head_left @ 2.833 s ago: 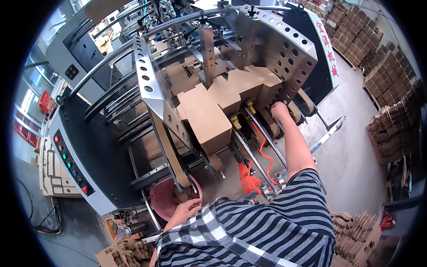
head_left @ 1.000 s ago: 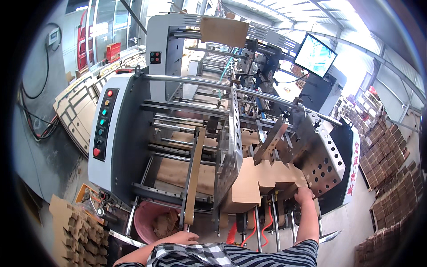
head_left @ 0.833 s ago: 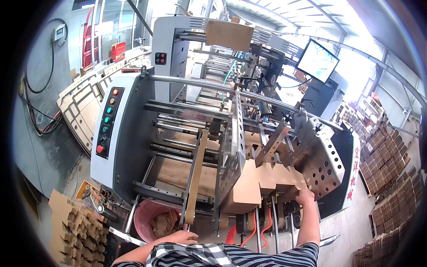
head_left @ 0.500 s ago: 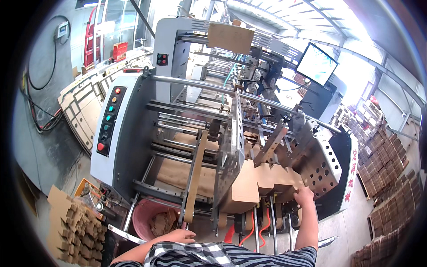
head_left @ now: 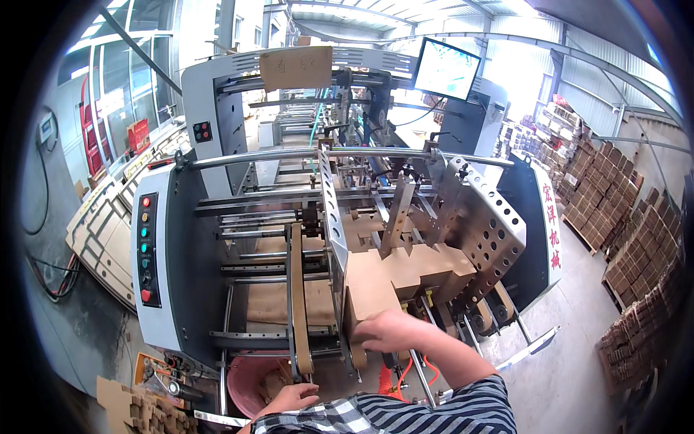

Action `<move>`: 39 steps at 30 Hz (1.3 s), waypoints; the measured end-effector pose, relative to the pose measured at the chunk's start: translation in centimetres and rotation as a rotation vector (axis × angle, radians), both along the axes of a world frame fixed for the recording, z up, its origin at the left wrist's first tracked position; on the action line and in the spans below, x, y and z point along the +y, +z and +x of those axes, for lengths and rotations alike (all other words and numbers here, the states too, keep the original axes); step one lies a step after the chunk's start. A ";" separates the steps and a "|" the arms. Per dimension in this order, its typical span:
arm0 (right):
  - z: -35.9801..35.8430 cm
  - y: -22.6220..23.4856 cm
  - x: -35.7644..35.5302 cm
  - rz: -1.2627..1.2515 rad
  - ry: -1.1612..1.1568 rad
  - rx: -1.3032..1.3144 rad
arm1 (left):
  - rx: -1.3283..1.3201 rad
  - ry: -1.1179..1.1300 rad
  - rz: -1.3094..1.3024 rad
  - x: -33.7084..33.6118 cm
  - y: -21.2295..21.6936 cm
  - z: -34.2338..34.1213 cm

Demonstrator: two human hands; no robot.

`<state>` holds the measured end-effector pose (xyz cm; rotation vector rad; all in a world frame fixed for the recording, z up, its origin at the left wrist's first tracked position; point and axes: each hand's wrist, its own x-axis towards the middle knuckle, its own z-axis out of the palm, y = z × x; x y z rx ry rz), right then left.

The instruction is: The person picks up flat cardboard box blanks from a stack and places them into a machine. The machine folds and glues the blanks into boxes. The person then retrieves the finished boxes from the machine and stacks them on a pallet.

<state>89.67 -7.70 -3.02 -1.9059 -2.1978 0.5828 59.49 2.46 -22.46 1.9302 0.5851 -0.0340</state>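
Observation:
A stack of brown cardboard box blanks (head_left: 372, 289) sits in the delivery end of a grey machine, between perforated metal side plates (head_left: 499, 217). My right hand (head_left: 394, 333) is at the stack's near left corner, palm down. Its fingers point left across the front face of the blanks and appear to touch it; nothing is gripped in them. Lower left, my left hand (head_left: 295, 398) rests close to my body with fingers loosely extended. It holds nothing and is nearest the lower end of a tan conveyor belt (head_left: 298, 311) and a pink tub (head_left: 249, 383).
A button panel (head_left: 147, 249) is on the machine's left housing. Metal rods and orange hoses (head_left: 432, 372) stick out below the stack. Cardboard bundles (head_left: 603, 188) stand on the floor at right, with more blanks (head_left: 144, 412) at lower left. A screen (head_left: 447, 69) hangs behind.
My right hand has moved from the stack's right end to its near left corner. My left hand stays low near my body. The view has turned to the right.

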 end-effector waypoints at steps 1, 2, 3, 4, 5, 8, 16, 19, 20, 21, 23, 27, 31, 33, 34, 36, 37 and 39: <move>-0.9 -0.8 0.6 0.011 0.060 0.003 | -0.016 -0.001 -0.013 -0.1 -0.5 -0.2; -1.9 -1.5 1.1 0.022 0.119 0.006 | -0.032 -0.003 -0.026 -0.1 -0.9 -0.2; -3.1 -2.3 1.7 0.029 0.164 -0.018 | -0.029 0.010 -0.026 -0.2 -1.2 -0.3; -4.3 -3.0 2.2 0.031 0.205 -0.045 | -0.029 0.017 -0.030 -0.3 -1.4 -0.2; -5.4 -3.7 2.6 0.027 0.256 -0.053 | -0.029 0.021 -0.035 -0.4 -1.5 -0.1; -8.5 -5.4 3.7 -0.023 0.299 0.034 | -0.057 0.104 -0.067 -0.8 -0.8 -0.5; -12.0 -13.6 3.2 -0.105 0.292 0.032 | -0.161 0.220 0.136 -1.7 -1.7 -5.0; -11.8 -14.1 1.0 -0.170 0.239 0.002 | -0.268 0.229 0.170 -2.0 -1.7 -5.3; -11.6 -14.8 0.6 -0.157 0.214 0.047 | -0.286 0.211 0.208 -1.9 -1.6 -5.2; -12.2 -14.6 0.6 -0.208 0.212 0.040 | -0.269 0.233 0.225 -1.9 -1.5 -5.3; -13.2 -14.4 0.9 -0.275 0.238 0.055 | -0.319 0.329 0.236 -2.1 -0.8 -5.9; -15.7 -14.4 2.3 -0.336 0.288 0.056 | -0.408 0.546 0.242 -2.3 3.2 -9.2; -18.8 -13.0 4.3 -0.284 0.361 0.017 | -0.462 0.736 0.521 -1.9 4.9 -14.1; -20.0 -13.8 5.0 -0.218 0.399 0.007 | -0.486 0.799 0.632 -1.4 5.7 -17.3; -20.7 -14.2 5.4 -0.234 0.411 0.017 | -0.488 0.829 0.678 -1.1 6.5 -19.0; -22.6 -14.3 5.9 -0.255 0.434 0.006 | -0.447 0.929 0.691 -0.5 8.2 -22.4; -23.6 -14.2 6.0 -0.273 0.434 -0.001 | -0.434 0.971 0.778 0.0 8.4 -24.1; -25.8 -14.1 6.1 -0.308 0.434 -0.016 | -0.406 1.077 0.826 0.6 8.9 -27.8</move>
